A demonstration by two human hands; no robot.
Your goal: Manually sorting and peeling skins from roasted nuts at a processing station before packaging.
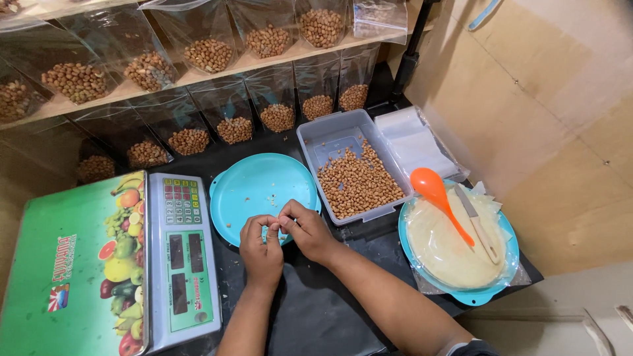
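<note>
Peanut: pinched between both sets of fingers, too small for me to see clearly, held over the near rim of the turquoise plate.
Left hand: I've got its fingers curled narrow, tips meeting the right hand's.
Right hand: fingers closed tight on the same tiny piece, thumb pressing in.
Desk: black sheet under my forearms.
Scale: just left of the hands, green fruit-printed platter beside it.
Risk: as I judge it, the grip is all fingertip; a slip would flick the bit off the plate onto the dark desk, hard to spot there.
Grey tray: loose peanuts, right of the plate; a bumped elbow could scatter them.
Second plate: orange spoon and a knife on clear wrap.
Shelves: bagged peanuts, far back.
</note>
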